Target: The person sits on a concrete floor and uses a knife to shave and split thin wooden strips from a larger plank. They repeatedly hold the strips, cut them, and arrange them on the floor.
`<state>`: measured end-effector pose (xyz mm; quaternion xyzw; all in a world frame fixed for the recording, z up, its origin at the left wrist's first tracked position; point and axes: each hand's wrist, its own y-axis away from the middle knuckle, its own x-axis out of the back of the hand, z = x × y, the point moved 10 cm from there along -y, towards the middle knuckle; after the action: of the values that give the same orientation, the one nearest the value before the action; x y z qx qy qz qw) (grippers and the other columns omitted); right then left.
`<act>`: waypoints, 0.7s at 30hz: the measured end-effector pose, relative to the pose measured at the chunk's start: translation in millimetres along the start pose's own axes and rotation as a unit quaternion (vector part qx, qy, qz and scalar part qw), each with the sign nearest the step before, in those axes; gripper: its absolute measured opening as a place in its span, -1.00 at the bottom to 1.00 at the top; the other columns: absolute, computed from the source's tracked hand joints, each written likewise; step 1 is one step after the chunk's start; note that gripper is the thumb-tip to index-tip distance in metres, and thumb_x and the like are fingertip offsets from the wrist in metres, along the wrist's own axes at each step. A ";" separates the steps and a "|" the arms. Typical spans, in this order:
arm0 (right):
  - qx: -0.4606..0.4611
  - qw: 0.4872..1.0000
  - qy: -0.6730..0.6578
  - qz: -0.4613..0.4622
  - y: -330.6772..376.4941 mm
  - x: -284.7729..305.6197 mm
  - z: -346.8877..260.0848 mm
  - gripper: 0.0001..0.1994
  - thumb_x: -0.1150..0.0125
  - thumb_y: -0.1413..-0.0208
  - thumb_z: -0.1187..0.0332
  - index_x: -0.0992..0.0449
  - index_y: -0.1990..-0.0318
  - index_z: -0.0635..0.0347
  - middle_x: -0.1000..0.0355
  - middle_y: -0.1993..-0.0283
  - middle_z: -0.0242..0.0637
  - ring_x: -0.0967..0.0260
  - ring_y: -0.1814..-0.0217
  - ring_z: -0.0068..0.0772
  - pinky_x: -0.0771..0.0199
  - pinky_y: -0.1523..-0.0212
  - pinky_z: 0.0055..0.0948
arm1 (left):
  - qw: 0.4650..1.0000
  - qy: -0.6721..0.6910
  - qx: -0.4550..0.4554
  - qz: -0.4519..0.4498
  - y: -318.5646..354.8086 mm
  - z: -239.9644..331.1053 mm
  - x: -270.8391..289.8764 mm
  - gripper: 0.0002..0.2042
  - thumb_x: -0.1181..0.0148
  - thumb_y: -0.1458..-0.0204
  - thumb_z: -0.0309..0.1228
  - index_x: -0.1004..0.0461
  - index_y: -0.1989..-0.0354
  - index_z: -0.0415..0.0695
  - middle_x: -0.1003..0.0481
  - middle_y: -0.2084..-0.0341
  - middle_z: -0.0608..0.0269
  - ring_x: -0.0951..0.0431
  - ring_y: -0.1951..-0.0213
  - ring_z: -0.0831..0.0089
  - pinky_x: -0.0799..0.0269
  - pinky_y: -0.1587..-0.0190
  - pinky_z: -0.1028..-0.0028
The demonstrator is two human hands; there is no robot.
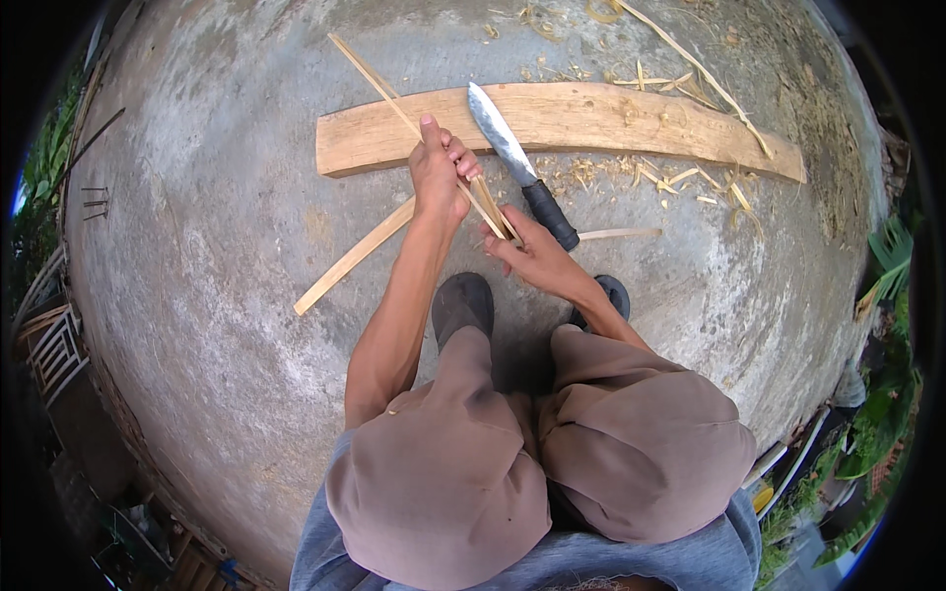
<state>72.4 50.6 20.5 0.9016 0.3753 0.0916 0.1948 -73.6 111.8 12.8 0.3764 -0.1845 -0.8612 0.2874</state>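
My left hand [440,177] is closed round thin pale strips [372,81], bamboo by their look, with the thumb pressed along them. They slant from the upper left down to my right hand [532,254], whose fingers pinch the lower ends. How many strips lie in the grip is partly hidden by the fingers. Beside my right hand rests a large knife [505,133]; its blade lies across a wooden plank [631,116] and its dark wrapped handle [550,214] points toward me. A wider strip [355,256] lies on the ground, partly behind my left forearm.
Curled shavings and chips [591,172] are scattered around the plank, and a long thin strip [700,69] crosses its right end. Another strip [621,233] lies right of the knife handle. My shoes [463,300] stand on the concrete floor [227,246]. Plants [892,261] line the right edge.
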 end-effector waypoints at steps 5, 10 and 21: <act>0.030 0.992 0.110 0.052 2.4 3.6 -14.2 -0.67 -0.15 -0.37 0.15 -0.33 0.13 0.30 -0.42 0.43 0.04 -0.42 0.42 -0.08 -0.35 0.35 -0.08 | 0.998 -0.052 -0.030 -0.025 -2.3 3.8 -0.8 -0.52 -0.04 -0.34 0.15 -0.21 0.40 0.01 -0.12 0.65 0.47 -0.14 0.66 0.57 -0.24 0.58 0.43; 0.040 0.996 0.049 0.055 -0.2 2.5 0.4 -0.70 -0.14 -0.37 0.19 -0.35 0.09 0.29 -0.49 0.34 0.03 -0.49 0.33 -0.09 -0.41 0.28 -0.13 | 0.998 -0.044 -0.024 -0.047 -1.6 1.5 -5.1 -0.51 -0.06 -0.32 0.15 -0.20 0.40 -0.01 -0.12 0.65 0.46 -0.13 0.66 0.59 -0.12 0.62 0.51; 0.009 0.999 0.044 0.017 -1.9 2.6 -5.8 -0.71 -0.14 -0.33 0.20 -0.39 0.08 0.29 -0.50 0.26 -0.01 -0.50 0.21 -0.17 -0.44 0.16 -0.17 | 1.000 0.014 0.012 -0.006 -6.5 -6.6 7.2 -0.55 -0.03 -0.37 0.07 -0.20 0.42 -0.01 -0.09 0.65 0.47 -0.08 0.65 0.61 -0.05 0.63 0.56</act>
<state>71.1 55.3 25.1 0.9048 0.3687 0.1310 0.1681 -74.9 111.6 1.1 0.3932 -0.1882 -0.8552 0.2805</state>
